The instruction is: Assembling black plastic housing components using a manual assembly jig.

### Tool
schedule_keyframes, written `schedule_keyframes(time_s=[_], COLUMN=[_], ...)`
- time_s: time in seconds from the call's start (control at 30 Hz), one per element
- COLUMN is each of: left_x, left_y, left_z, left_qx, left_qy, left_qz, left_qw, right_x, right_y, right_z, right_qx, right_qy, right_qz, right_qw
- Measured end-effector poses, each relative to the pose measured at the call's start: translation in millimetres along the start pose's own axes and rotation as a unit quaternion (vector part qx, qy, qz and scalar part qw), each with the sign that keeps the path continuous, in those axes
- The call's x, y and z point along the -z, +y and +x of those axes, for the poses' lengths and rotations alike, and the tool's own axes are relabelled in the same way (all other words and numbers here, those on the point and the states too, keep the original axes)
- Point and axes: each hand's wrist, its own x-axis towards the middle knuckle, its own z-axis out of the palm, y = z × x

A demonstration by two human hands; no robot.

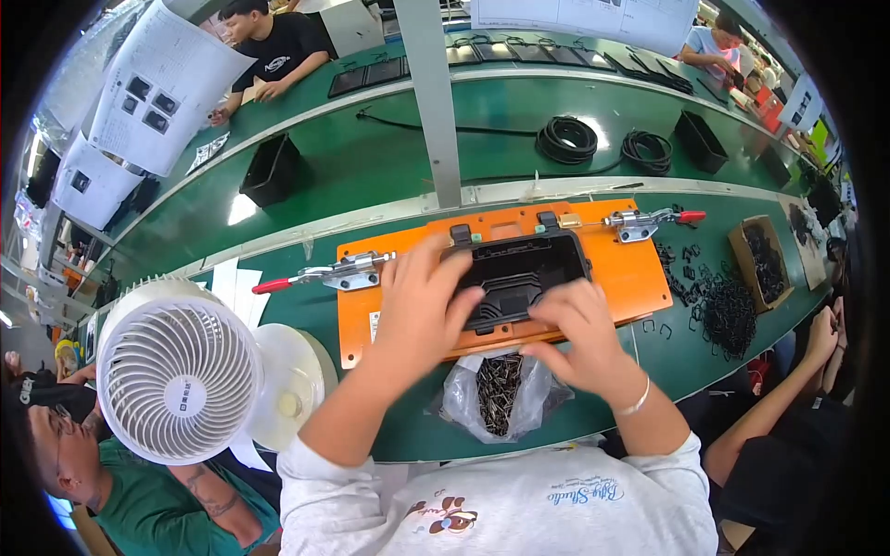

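A rectangular black plastic box [512, 295] sat on a flat orange fixture [632, 278]. The left hand [415, 301] at the box's left end and right hand [582, 335] near its near-right corner had thumbs and fingers apart.

Left hand [419, 304] and right hand [584, 332] apart, palm-down, both loosely bent.

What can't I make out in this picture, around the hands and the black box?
In the head view:
- Box's left end: hidden by the left hand.
- Box's near right corner: hidden by the right hand.
- Whether the right fingertips touch the box: too blurred to tell.
- Metal pieces in the bag: too small to tell screws from pins.
- Part of the fan's base: hidden by its head.
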Motion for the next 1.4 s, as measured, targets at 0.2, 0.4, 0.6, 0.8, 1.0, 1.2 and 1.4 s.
schedule_keyframes(time_s=[0.2, 0.4, 0.6, 0.8, 1.0, 1.2, 1.4], left_x=[1, -13, -18, -15, -11, 5, 32], left_y=[51, 51, 50, 43, 41, 32, -2], left_z=[-93, -99, -99, -102, -103, -91, -28], left_qx=[-0.105, -0.081, -0.063, -0.010, -0.006, -0.013, 0.050], left_qy=[-0.206, -0.227, -0.209, -0.194, -0.194, -0.192, 0.049], left_qz=[-0.046, -0.032, -0.035, -0.112, -0.147, -0.249, -0.301], left_qw=[0.972, 0.970, 0.975, 0.974, 0.970, 0.949, 0.951], right_x=[-22, -40, -23, -9, -30, -9, 37], right_y=[-52, -46, -40, -31, -41, -37, 60], right_z=[-46, -53, -52, -37, -50, -30, 32], right_qx=[-0.002, -0.035, -0.059, -0.060, -0.008, -0.005, -0.115], right_qy=[-0.103, -0.198, -0.178, -0.174, -0.242, -0.206, 0.113], right_qz=[0.036, -0.013, 0.088, 0.131, 0.061, 0.157, -0.028], right_qw=[0.994, 0.979, 0.978, 0.974, 0.968, 0.966, 0.986])
